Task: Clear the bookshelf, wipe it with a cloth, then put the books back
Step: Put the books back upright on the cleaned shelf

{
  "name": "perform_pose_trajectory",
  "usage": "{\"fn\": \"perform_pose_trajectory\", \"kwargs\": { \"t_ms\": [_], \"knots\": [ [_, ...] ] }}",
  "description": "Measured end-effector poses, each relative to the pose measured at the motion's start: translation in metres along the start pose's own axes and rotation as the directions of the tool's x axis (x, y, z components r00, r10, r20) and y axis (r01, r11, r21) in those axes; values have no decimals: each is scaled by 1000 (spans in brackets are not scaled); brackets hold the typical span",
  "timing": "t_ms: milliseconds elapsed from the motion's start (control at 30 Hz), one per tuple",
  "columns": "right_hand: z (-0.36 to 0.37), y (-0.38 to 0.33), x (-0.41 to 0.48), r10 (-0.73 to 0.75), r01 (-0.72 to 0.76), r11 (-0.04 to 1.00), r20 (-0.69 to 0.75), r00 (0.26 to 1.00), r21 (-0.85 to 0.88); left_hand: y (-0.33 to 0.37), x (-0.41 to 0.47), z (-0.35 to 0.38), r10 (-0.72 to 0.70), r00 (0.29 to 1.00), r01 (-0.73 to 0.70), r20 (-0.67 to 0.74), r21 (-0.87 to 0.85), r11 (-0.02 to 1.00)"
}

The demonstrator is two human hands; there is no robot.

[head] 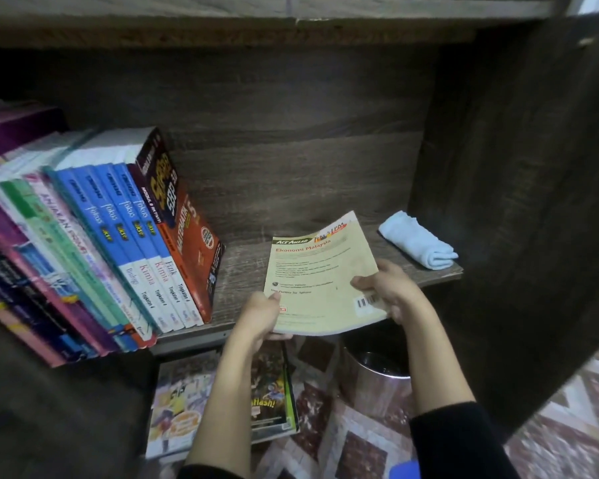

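Observation:
A thin cream book titled Ekonomi Malaysia (320, 271) is held over the front edge of the dark wooden shelf (249, 271), back cover up. My left hand (261, 314) grips its lower left corner, thumb on top. My right hand (389, 288) grips its right edge near the barcode. A row of books (125, 236) leans to the left on the shelf's left half, ending in an orange Matematik book (196, 243). A folded light blue cloth (417, 242) lies at the shelf's right end.
The cabinet's dark side wall (519, 202) closes off the right. Below the shelf, books with colourful covers (274, 392) lie on a patterned floor (561, 426), beside a shiny metal bin (377, 375).

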State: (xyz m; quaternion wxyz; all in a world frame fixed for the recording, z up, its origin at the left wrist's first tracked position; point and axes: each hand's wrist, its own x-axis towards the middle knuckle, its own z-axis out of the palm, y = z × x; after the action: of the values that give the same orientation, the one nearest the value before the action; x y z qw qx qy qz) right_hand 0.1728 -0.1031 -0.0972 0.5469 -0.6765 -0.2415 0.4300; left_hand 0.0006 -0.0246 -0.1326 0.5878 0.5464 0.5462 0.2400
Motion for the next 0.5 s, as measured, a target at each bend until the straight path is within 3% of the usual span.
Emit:
{"fn": "perform_pose_trajectory", "kwargs": {
  "t_ms": [167,267,333,367,433,500],
  "knots": [
    [10,-23,-23,-185,184,983,-15,983,-20,-2,4,-17,-39,993,50,108,-102,994],
    [18,-32,-33,-327,326,944,-29,944,-43,7,4,-27,63,993,-84,101,221,972],
    [28,-35,-38,-448,436,888,-55,893,-148,21,-1,-33,235,972,-203,-19,437,876],
    [35,-36,-42,-506,486,852,-67,860,-194,31,-5,-37,342,934,-262,-105,451,853],
    [52,-36,-48,-597,559,788,-100,796,-258,55,-16,-44,481,836,-404,-265,296,866],
    [72,-30,-55,-663,595,723,-112,740,-351,86,-31,-47,506,812,-534,-292,-21,845]
  ]
}}
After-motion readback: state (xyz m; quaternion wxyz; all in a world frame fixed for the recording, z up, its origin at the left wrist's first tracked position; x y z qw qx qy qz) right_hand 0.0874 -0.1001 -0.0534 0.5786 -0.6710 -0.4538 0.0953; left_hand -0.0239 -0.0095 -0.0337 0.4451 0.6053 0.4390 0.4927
